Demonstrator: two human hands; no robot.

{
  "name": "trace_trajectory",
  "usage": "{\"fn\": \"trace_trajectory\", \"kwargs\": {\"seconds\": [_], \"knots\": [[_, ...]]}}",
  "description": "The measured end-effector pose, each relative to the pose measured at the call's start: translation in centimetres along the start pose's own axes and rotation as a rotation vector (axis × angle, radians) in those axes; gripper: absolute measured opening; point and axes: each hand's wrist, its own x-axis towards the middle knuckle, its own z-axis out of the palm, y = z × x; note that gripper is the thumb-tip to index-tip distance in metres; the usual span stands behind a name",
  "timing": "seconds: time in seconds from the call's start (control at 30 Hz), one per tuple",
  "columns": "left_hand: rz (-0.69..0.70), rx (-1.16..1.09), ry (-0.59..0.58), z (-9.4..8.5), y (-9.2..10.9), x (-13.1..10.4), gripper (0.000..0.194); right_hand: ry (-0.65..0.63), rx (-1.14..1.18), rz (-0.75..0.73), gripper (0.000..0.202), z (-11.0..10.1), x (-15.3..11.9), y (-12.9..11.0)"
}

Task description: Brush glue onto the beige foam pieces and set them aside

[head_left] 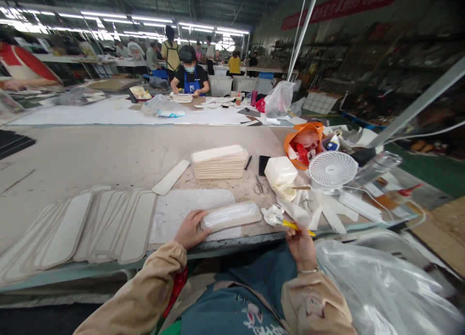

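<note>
My left hand (192, 229) rests at the left end of a pale rounded panel stack (231, 215), its fingers and thumb gripping that end. The top panel has a glossy whitish coating. My right hand (301, 243) pinches the yellow handle of a brush (290, 224), whose head is caked with white paste, just right of the panel stack. A white sheet (169, 214) lies beneath the stack. Overlapping pale panels (136, 226) are fanned out to the left. Behind stands a neat pile of similar panels (220, 163), with one loose panel (171, 177) beside it.
At the right are a white container (281, 171), scissors (260, 185), a black phone (264, 165), a white fan (332, 170) and an orange bag (304, 143). A plastic bag (381, 281) lies below the table edge. A person (189, 75) sits across the tables.
</note>
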Motion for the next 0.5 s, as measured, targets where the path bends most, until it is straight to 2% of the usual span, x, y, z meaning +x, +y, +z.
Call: {"fn": "trace_trajectory", "kwargs": {"seconds": [0.3,0.5], "knots": [[-0.036,0.027,-0.034,-0.4,0.5,0.0,0.059,-0.083,0.218,0.085,0.026,-0.8,-0.2,-1.2],[-0.079,0.016,-0.051,-0.6,0.9,0.0,0.057,-0.066,0.187,0.085,0.027,-0.2,-0.4,-1.1]]}}
